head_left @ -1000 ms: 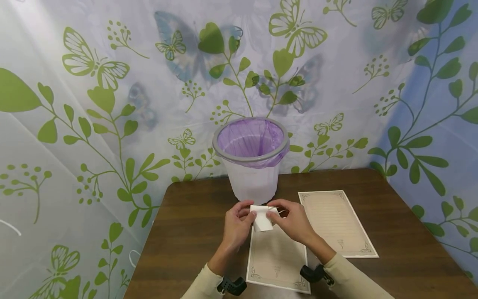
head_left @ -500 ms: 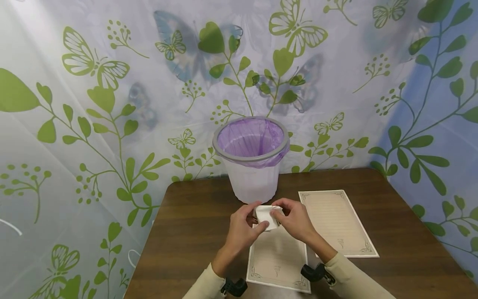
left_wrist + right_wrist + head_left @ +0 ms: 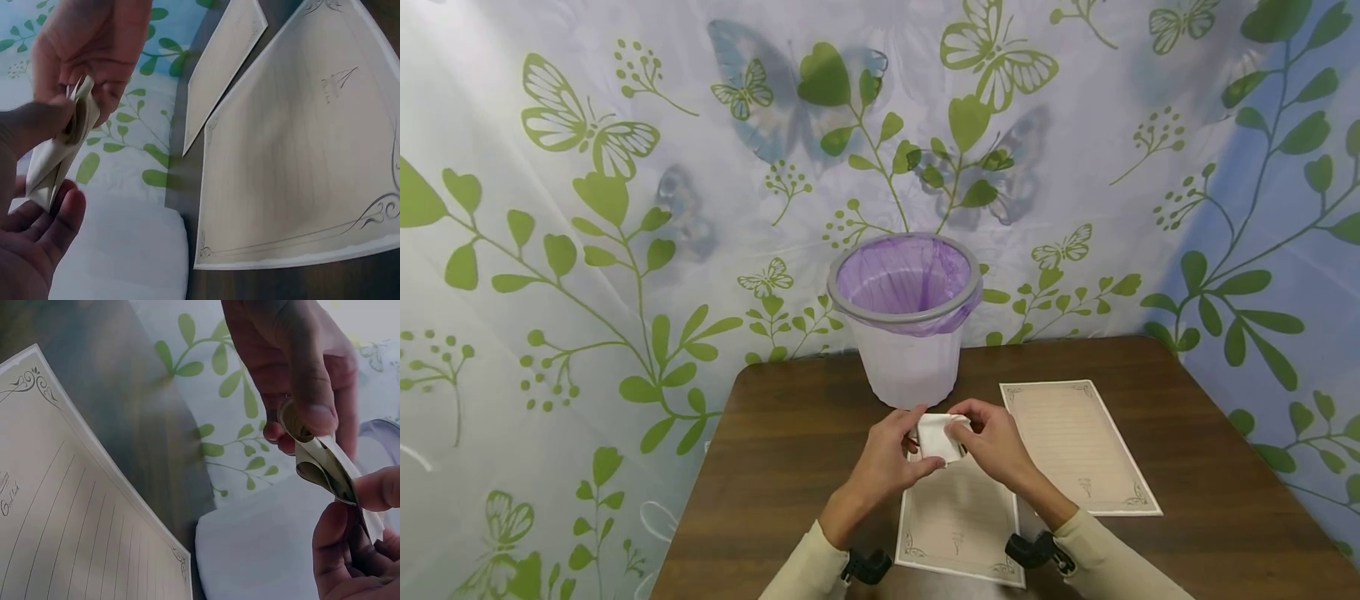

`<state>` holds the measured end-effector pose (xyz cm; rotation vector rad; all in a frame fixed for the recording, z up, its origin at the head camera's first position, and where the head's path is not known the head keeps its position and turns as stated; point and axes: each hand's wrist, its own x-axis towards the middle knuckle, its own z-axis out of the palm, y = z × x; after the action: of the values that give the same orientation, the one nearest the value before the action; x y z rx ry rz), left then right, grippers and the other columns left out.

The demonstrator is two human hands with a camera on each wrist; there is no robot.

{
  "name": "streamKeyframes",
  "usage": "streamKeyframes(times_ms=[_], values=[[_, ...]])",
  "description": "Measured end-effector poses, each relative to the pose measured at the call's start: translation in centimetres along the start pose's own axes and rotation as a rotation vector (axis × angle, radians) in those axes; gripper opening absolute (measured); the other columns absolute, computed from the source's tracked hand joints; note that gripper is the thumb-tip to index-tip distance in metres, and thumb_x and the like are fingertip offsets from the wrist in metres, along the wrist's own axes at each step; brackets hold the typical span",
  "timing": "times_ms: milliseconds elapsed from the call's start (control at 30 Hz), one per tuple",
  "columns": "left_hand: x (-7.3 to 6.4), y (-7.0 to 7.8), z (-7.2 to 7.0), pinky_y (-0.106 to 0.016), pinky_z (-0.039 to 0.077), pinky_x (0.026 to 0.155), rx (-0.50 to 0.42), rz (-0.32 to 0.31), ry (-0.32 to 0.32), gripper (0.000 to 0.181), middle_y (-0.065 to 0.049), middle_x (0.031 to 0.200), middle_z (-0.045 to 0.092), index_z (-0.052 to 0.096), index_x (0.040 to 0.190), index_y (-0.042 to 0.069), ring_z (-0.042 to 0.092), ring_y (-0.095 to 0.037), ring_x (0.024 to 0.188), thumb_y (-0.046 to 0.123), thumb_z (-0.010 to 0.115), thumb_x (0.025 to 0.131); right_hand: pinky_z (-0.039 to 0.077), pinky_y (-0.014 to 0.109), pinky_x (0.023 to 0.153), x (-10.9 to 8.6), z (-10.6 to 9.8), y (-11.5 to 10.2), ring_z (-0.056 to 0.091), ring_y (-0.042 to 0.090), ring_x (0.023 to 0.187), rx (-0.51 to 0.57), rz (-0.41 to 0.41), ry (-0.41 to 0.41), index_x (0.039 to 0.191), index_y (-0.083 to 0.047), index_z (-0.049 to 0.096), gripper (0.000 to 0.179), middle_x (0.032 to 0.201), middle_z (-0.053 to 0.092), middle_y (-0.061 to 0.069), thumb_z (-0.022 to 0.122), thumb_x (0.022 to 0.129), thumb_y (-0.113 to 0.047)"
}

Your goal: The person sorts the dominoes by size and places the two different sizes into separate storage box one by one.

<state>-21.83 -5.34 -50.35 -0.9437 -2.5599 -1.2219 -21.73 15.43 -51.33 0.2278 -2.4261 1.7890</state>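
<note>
L hand [image 3: 886, 457] is edging right; it & R hand [image 3: 996, 443] are curling in, pinching folded paper [image 3: 933, 435] over the bench [image 3: 797, 417], nr bin [image 3: 917, 367]. Folding's prob. part done; 2 sheets [image 3: 958, 525] are lying flat.

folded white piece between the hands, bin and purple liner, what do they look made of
Folded white piece: probably matte paper, from its creases and thin, curled edges. Bin: likely smooth, low-sheen plastic; its pale wall looks uniform. Purple liner: apparently thin, slightly glossy plastic film, given its wrinkles and see-through look.
</note>
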Motion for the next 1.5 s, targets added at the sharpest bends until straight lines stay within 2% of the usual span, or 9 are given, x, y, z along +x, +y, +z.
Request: streamKeyframes(times_ms=[167,500,700,833,1000,1100,1200,1333,1500], values=[[0.0,0.0,-0.1,-0.014,0.053,0.066,0.032,0.002,-0.031,0.082,-0.008,0.114,0.063,0.052,0.142,0.003,0.064,-0.018,0.079,0.024,0.092,0.073,0.057,0.029,0.061,0.1,-0.1,0.1,0.068,0.019,0.076,0.009,-0.003,0.008,0.098,-0.012,0.071,0.01,0.091,0.074,0.005,0.072,0.089,-0.01],[-0.1,-0.3,0.0,-0.013,0.049,0.063,0.091,0.031,0.009,0.08,-0.012,0.111,0.062,0.051,0.142,0.001,0.061,-0.017,0.076,0.021,0.091,0.075,0.058,0.029,0.069,0.1,-0.3,0.4,0.07,0.019,0.084,0.035,-0.05,-0.051,0.109,-0.017,0.069,0.023,0.103,0.074,0.003,0.077,0.089,-0.023],[-0.2,-0.6,0.1,-0.013,0.049,0.059,0.102,0.065,0.142,0.056,-0.009,0.098,0.064,0.06,0.132,-0.001,0.058,-0.012,0.07,0.006,0.082,0.081,0.06,0.03,0.074,0.0,-0.4,0.8,0.069,0.016,0.091,-0.017,-0.231,-0.137,0.128,-0.014,0.063,0.043,0.116,0.068,0.001,0.078,0.089,-0.024],[-0.1,-0.6,0.0,-0.012,0.047,0.057,0.099,0.081,0.197,0.046,-0.007,0.093,0.065,0.065,0.127,0.0,0.057,-0.009,0.068,0.004,0.077,0.084,0.06,0.029,0.076,-0.1,-0.4,0.9,0.068,0.012,0.095,-0.072,-0.347,-0.135,0.132,-0.013,0.061,0.046,0.119,0.066,-0.001,0.077,0.09,-0.021],[-0.1,-0.5,-0.1,-0.014,0.047,0.057,0.088,0.075,0.164,0.039,-0.005,0.091,0.065,0.067,0.123,0.002,0.056,-0.01,0.068,0.007,0.077,0.086,0.06,0.031,0.072,-0.1,-0.3,0.9,0.069,0.015,0.091,-0.07,-0.425,-0.101,0.127,-0.01,0.064,0.041,0.115,0.069,0.003,0.078,0.088,-0.014],[-0.1,-0.5,-0.1,-0.013,0.045,0.057,0.091,0.054,0.121,0.035,-0.003,0.092,0.065,0.069,0.119,0.006,0.056,-0.011,0.068,0.013,0.08,0.086,0.06,0.029,0.068,-0.1,-0.4,0.8,0.07,0.014,0.085,-0.092,-0.436,-0.076,0.119,-0.015,0.069,0.032,0.109,0.071,0.0,0.079,0.088,-0.015],[-0.2,-0.5,0.0,-0.013,0.044,0.057,0.09,0.044,0.097,0.036,-0.004,0.103,0.064,0.07,0.118,0.008,0.056,-0.014,0.068,0.02,0.081,0.086,0.059,0.026,0.063,-0.1,-0.6,0.8,0.068,0.009,0.078,-0.132,-0.428,-0.062,0.111,-0.023,0.071,0.024,0.101,0.072,-0.006,0.078,0.088,-0.019],[-0.1,-0.7,0.3,-0.018,0.049,0.061,0.093,0.092,0.114,0.045,-0.007,0.117,0.061,0.067,0.124,0.01,0.058,-0.015,0.074,0.022,0.083,0.085,0.052,0.022,0.054,0.0,-0.8,1.0,0.06,0.004,0.065,-0.194,-0.42,-0.051,0.104,-0.027,0.073,0.015,0.086,0.068,-0.011,0.077,0.09,-0.024],[-0.1,-0.8,0.4,-0.017,0.055,0.067,0.061,0.153,0.102,0.041,-0.004,0.113,0.064,0.068,0.122,0.01,0.062,-0.013,0.085,0.014,0.082,0.084,0.043,0.021,0.05,0.0,-0.9,1.3,0.05,0.004,0.059,-0.253,-0.415,-0.02,0.097,-0.027,0.073,0.009,0.072,0.057,-0.013,0.077,0.09,-0.025]])
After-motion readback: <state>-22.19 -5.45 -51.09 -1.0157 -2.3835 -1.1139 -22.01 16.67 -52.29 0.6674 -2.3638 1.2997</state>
